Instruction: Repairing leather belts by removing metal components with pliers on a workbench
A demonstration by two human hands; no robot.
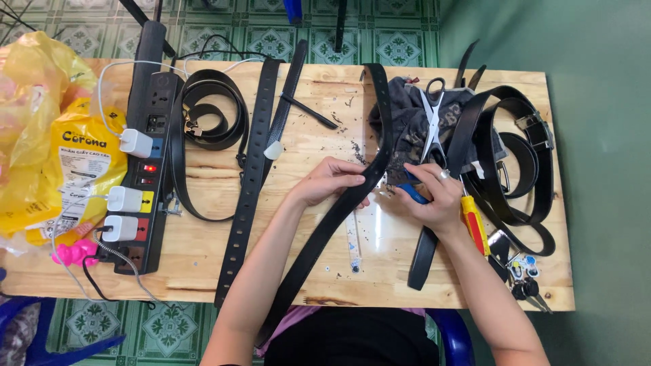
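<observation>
From the head camera, a wooden table (285, 271) fills the view, and everything here is placed against the black belt (325, 230) that runs diagonally across its middle, from the far edge down past the near edge toward the person's lap. The left hand (329, 181) lies on this belt about halfway along, fingers curled narrow over the strap and pinning it to the wood. Just right of the belt, the right hand (434, 193) is closed around a blue-handled tool (411, 192) whose working end meets the belt's edge; the tool's tip is hidden by the fingers. Small dark scraps dot the table around that spot. Right of the belt, beyond the right hand, lie scissors (432, 118) on a dark cloth (410, 129), a screwdriver (473, 224) with a red and yellow handle, and a heap of coiled belts (515, 163). Left of the belt lies a punched strap (247, 183), then a power strip (146, 149) with white chargers plugged in, and farthest left a yellow bag (41, 135).
</observation>
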